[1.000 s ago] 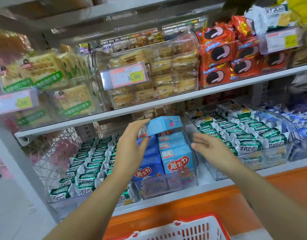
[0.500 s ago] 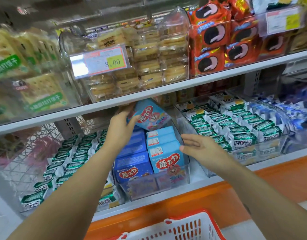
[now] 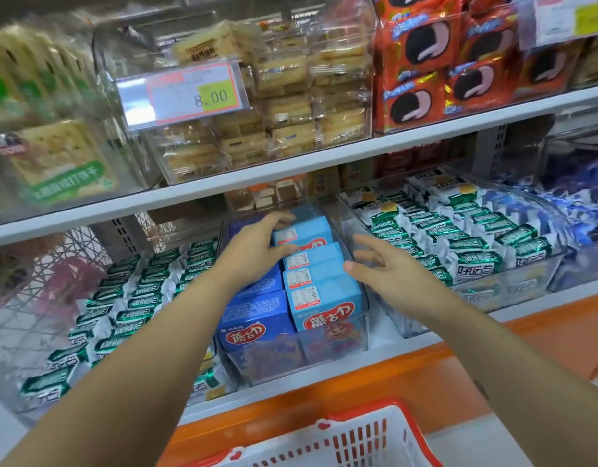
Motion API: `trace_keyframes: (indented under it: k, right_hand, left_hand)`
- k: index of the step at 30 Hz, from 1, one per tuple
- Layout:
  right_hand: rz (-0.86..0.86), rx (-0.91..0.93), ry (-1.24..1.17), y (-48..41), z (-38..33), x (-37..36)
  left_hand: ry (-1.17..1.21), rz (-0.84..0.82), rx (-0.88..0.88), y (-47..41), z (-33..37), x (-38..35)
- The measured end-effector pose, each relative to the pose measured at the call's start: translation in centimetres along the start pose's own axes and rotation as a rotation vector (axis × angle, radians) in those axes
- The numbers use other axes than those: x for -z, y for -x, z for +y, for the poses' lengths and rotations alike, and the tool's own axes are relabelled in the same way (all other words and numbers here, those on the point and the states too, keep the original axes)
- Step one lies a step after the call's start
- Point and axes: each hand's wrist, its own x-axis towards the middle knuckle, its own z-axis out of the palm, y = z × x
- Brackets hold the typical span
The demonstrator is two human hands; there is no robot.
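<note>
Fingers (image 3: 280, 218) of the left hand (image 3: 253, 252) curl round the rearmost light-blue cardboard box (image 3: 306, 232), upright in the clear plastic bin (image 3: 327, 353) of blue boxes (image 3: 253, 315). The right hand (image 3: 390, 269) spreads its fingers (image 3: 368, 242) at that bin's right wall.

L hand (image 3: 253, 254), R hand (image 3: 385, 269), forearms (image 3: 156, 348): bare.

Two white boards seen, upper shelf (image 3: 290, 168) over lower shelf (image 3: 425, 338). Lower shelf is loaded with clear bins set side by side: middle bin (image 3: 297, 360) filled with blue boxes (image 3: 324, 291) stood in rows; left bin (image 3: 38, 365) and right bin (image 3: 486, 291) packed with green-and-white packets. Upper shelf is loaded with clear cracker bin (image 3: 368, 79), price tag (image 3: 184, 92) fixed at its front; red cookie packs (image 3: 422, 79) stacked just beside, at right
</note>
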Motion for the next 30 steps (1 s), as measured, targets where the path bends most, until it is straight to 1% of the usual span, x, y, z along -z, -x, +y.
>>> trace_keyframes:
  k: [3,6,8,9,11,13,15,18,19,22,26,30]
  right_hand:
    - [-0.081,0.051,0.027,-0.9,-1.1,-0.3]
    - [-0.144,0.111,0.208,-2.8,-1.4,-0.8]
    - [-0.182,0.074,0.318,-3.8,-1.6,-1.2]
    - [-0.203,0.032,0.332,-4.2,-1.7,-1.3]
    - [-0.234,-0.044,0.287,-4.7,-1.5,-1.4]
    - [-0.244,-0.073,0.251,-4.7,-1.5,-1.5]
    - [-0.243,-0.077,0.226,-4.7,-1.3,-1.4]
    - [-0.242,-0.076,0.201,-4.6,-1.3,-1.4]
    - [-0.245,-0.078,0.201,-4.6,-1.3,-1.4]
    - [-0.24,-0.081,0.194,-4.5,-1.2,-1.4]
    - [-0.247,-0.077,0.177,-4.6,-1.1,-1.4]
    - [-0.24,-0.063,0.15,-4.6,-1.1,-1.4]
  left_hand:
    - [-0.002,-0.042,0.01,-0.3,-0.2,-0.4]
    - [-0.008,-0.088,-0.011,-0.5,-0.5,-0.4]
    - [-0.004,-0.125,-0.014,-0.7,-0.8,-0.4]
    - [-0.007,-0.148,-0.005,-0.8,-1.0,-0.5]
    - [0.006,-0.194,0.021,-1.2,-1.6,-0.6]
    - [0.07,-0.223,0.047,-1.5,-1.6,-0.4]
    - [0.107,-0.204,0.077,-2.3,-1.8,0.0]
    - [-0.003,-0.092,0.129,-3.8,-2.5,0.1]
    - [-0.006,-0.082,0.162,-4.2,-2.6,-0.1]
    - [-0.031,-0.133,0.202,-5.2,-2.3,-0.8]
    - [-0.073,-0.1,0.201,-6.5,-1.9,-0.6]
    - [-0.134,-0.166,0.246,-7.2,-2.1,-0.6]
